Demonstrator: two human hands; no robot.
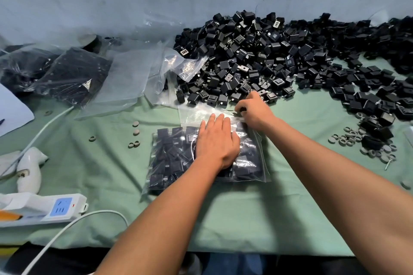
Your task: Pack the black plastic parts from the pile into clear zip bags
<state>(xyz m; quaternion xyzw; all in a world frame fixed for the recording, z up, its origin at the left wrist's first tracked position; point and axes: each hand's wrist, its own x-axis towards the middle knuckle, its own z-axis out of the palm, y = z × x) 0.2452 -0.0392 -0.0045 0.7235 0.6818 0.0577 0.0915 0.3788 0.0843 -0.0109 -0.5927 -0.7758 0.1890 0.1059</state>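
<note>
Well, one zip bag [176, 158] lies full of black parts on the green cloth [223, 219]. The left hand [215, 140] presses flat on it, fingers straight and close together. The right hand [254, 110] pinches the bag's top edge, probably to zip it. More full bags [67, 73] sit far left. A huge pile [257, 56] still waits.

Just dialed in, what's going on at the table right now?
A person is closing up a filled zip bag of black parts on the green cloth. The left hand lies flat on the bag, pressing it down, while the right hand pinches the bag's top edge at the seal. The big pile of loose black parts lies beyond, with packed bags at far left.
</note>
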